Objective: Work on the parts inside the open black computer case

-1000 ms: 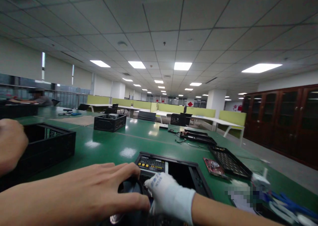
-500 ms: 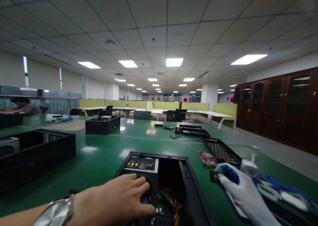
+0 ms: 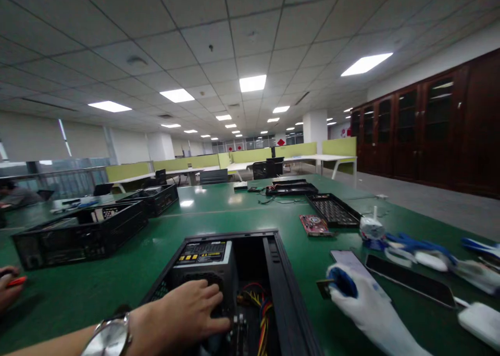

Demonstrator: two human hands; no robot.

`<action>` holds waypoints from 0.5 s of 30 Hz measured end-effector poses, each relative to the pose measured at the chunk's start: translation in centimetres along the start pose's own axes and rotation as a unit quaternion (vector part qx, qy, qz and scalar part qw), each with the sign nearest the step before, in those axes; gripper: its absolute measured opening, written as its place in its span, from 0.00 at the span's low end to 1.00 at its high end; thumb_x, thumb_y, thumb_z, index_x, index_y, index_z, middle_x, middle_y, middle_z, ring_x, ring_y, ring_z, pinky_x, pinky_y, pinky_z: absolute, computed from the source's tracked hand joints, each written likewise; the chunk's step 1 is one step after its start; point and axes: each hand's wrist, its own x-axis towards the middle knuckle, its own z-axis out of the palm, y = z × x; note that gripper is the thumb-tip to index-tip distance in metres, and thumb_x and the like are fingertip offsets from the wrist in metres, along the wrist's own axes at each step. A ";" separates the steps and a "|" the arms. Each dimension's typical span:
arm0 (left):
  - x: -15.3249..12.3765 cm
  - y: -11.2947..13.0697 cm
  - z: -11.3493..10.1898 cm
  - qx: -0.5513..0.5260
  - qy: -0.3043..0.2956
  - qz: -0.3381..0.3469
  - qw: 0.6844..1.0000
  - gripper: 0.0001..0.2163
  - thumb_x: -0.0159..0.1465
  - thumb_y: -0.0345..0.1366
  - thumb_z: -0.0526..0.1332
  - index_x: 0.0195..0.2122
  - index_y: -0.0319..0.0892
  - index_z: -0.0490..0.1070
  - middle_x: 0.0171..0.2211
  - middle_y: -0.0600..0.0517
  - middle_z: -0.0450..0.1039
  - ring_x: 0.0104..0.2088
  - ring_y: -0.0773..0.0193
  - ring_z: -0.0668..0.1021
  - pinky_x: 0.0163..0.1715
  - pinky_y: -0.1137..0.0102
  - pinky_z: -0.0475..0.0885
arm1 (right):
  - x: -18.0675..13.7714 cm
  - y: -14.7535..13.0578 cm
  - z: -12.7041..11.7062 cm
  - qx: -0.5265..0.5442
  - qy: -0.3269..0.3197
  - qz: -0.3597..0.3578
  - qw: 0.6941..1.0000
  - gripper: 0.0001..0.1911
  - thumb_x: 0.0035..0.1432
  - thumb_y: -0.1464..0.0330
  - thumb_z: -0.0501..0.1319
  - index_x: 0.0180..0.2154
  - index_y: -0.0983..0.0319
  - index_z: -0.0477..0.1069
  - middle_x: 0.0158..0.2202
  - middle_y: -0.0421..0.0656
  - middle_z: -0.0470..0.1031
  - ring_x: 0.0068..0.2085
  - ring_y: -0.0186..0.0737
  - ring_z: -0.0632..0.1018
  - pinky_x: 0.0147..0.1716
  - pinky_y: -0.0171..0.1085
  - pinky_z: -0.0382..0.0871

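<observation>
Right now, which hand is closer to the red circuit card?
Right. The gloved right hand, pinching a small dark piece, is over the table just short of the red circuit card; the left hand rests on the power supply inside the case.

Beyond the right fingers (image 3: 341,282), a red graphics card (image 3: 314,224) lies on the green table (image 3: 219,215), just beside a black tray (image 3: 332,210).
</observation>
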 end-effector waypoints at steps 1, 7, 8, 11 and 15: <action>0.1 -0.1 0.1 0.005 -0.005 -0.003 1.000 0.28 0.54 0.39 0.77 0.53 0.50 0.67 0.47 0.46 0.78 0.44 0.52 0.79 0.37 0.65 0.73 | -0.2 0.0 0.1 -0.004 0.006 -0.013 1.000 0.20 0.53 0.54 0.59 0.42 0.57 0.78 0.43 0.46 0.83 0.46 0.52 0.81 0.46 0.41 0.74; 0.3 -0.2 0.8 0.002 -0.019 0.002 1.000 0.33 0.48 0.38 0.79 0.53 0.50 0.67 0.48 0.44 0.77 0.44 0.50 0.80 0.38 0.62 0.77 | -0.9 0.3 0.6 0.005 0.017 -0.062 0.998 0.19 0.50 0.60 0.62 0.44 0.57 0.77 0.43 0.46 0.84 0.46 0.52 0.82 0.48 0.40 0.76; 0.2 0.0 0.9 0.002 -0.019 -0.004 1.000 0.31 0.49 0.37 0.78 0.53 0.50 0.67 0.48 0.44 0.77 0.44 0.49 0.81 0.38 0.62 0.77 | -1.0 0.3 0.7 0.004 0.008 -0.065 0.998 0.18 0.50 0.61 0.62 0.44 0.57 0.77 0.44 0.45 0.84 0.46 0.52 0.82 0.48 0.40 0.76; 0.1 0.6 1.1 0.002 -0.021 -0.020 1.000 0.25 0.56 0.34 0.74 0.53 0.48 0.67 0.50 0.42 0.77 0.45 0.48 0.81 0.39 0.60 0.78 | -1.0 0.3 1.0 -0.008 -0.020 -0.071 0.997 0.16 0.51 0.63 0.62 0.43 0.57 0.78 0.43 0.44 0.84 0.46 0.51 0.82 0.48 0.39 0.76; -0.1 0.7 -0.1 -0.021 -0.018 -0.019 0.999 0.28 0.53 0.33 0.76 0.54 0.47 0.69 0.52 0.39 0.76 0.46 0.46 0.81 0.40 0.58 0.79 | -0.9 -0.4 0.9 -0.035 -0.038 -0.070 0.996 0.18 0.49 0.66 0.63 0.44 0.58 0.79 0.44 0.45 0.84 0.47 0.51 0.83 0.50 0.39 0.76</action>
